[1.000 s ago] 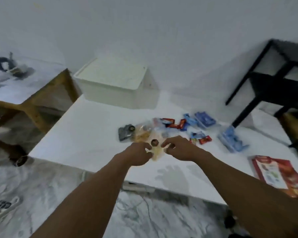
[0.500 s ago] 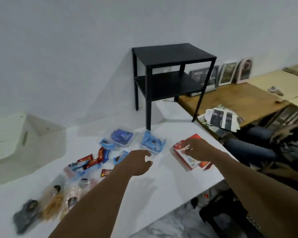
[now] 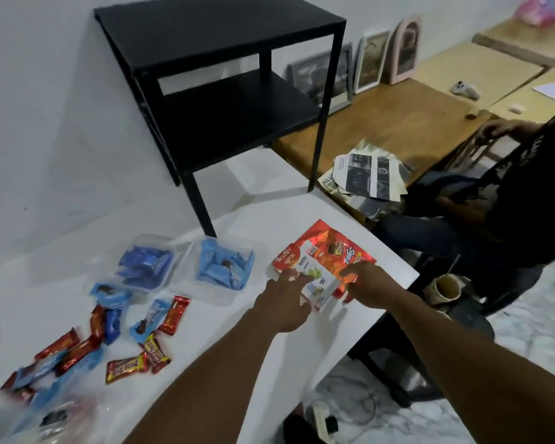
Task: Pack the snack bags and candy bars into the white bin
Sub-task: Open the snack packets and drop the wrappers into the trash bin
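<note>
labels: "ASTOR" on red snack pack (image 3: 314,267) | place: bench (image 3: 269,347) corner, right of black side table (image 3: 225,91) leg | left hand (image 3: 285,302) now spread on pack | right hand (image 3: 369,283) pinching its edge

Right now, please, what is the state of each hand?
Left hand: fingers spread open, resting on the red snack packs, not gripping.
Right hand: fingers on the same packs; a closed grip cannot be told.

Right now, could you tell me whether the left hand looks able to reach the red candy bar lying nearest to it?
Probably yes. The left hand rests on the red snack packs, and only bare white table lies between it and the red candy bar.
</note>
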